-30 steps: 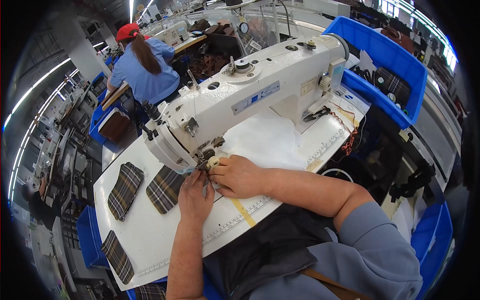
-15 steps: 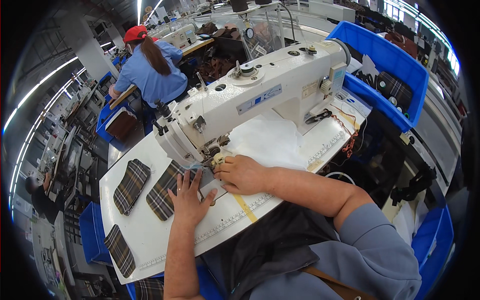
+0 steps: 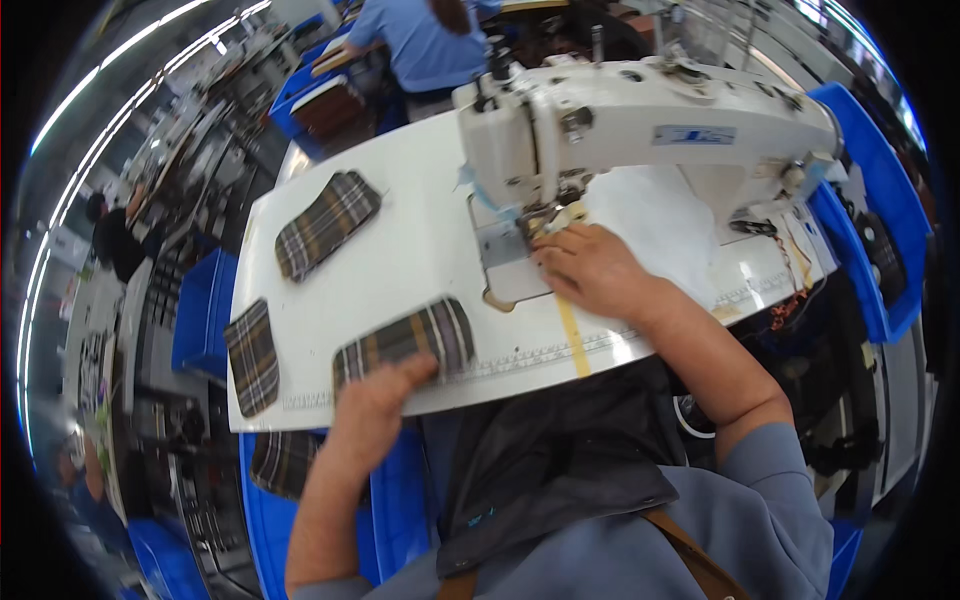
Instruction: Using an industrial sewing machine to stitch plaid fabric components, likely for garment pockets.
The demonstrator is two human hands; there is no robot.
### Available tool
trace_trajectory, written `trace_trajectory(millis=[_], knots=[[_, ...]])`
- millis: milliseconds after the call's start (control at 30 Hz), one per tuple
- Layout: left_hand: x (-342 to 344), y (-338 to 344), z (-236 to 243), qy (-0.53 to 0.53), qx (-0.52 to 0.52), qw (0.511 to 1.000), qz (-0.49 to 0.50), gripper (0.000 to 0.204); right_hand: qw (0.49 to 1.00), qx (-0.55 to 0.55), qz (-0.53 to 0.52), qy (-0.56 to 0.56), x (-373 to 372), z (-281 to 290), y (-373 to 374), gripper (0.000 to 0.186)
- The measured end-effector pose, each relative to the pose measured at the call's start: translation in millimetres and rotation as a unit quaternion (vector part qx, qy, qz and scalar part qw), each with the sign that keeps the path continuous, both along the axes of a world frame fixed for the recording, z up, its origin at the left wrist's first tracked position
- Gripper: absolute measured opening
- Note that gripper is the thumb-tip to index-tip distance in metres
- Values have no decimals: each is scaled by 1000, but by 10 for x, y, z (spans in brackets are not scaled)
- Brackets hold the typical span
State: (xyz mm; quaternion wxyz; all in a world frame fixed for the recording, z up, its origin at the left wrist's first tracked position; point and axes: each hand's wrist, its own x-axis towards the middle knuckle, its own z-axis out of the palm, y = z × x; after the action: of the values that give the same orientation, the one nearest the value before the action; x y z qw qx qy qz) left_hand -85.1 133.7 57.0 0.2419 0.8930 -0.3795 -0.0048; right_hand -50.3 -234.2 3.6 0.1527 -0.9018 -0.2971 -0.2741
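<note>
My left hand [image 3: 378, 402], slightly blurred, is closed at the near edge of a plaid fabric piece [image 3: 432, 330] by the table's front edge; its fingertips are partly hidden. Beside the presser foot [image 3: 540, 222] of a white sewing machine [image 3: 620, 120] is my right hand [image 3: 597, 270], its fingers bent and pressed together. Whatever those fingertips may hold is hidden. Two more plaid pieces, one farther back [image 3: 328, 224] and one at the left edge [image 3: 252, 358], lie flat on the white table [image 3: 400, 250].
Below the table's front edge is a blue bin [image 3: 275, 525] with a plaid piece [image 3: 285, 462] in it. White sheet material [image 3: 650, 220] lies behind the machine's needle area. Another blue bin [image 3: 880, 270] stands at the right. A person in blue [image 3: 420, 45] sits beyond the table.
My left hand has moved from beside the needle to the front edge, and a plaid piece has come nearer with it. My right hand stays by the presser foot. The view has turned left and downward.
</note>
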Motion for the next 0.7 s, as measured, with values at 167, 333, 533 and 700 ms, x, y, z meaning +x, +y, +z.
trace_trajectory(millis=[167, 333, 533, 700], knots=[[1021, 250, 348, -274, -17, 953, 130, 41, 1000, 9, -14, 1, -189, 294, -59, 26], [1922, 343, 314, -380, 9, 917, 124, 37, 994, 5, -95, 53, -603, 526, -178, 29], [2138, 288, -739, -163, 119, 946, 254, 73, 986, 11, -156, 50, -995, 430, -402, 41], [1516, -87, -627, -231, 111, 954, 152, 58, 969, -25, -234, 69, -1172, 273, -567, 29]])
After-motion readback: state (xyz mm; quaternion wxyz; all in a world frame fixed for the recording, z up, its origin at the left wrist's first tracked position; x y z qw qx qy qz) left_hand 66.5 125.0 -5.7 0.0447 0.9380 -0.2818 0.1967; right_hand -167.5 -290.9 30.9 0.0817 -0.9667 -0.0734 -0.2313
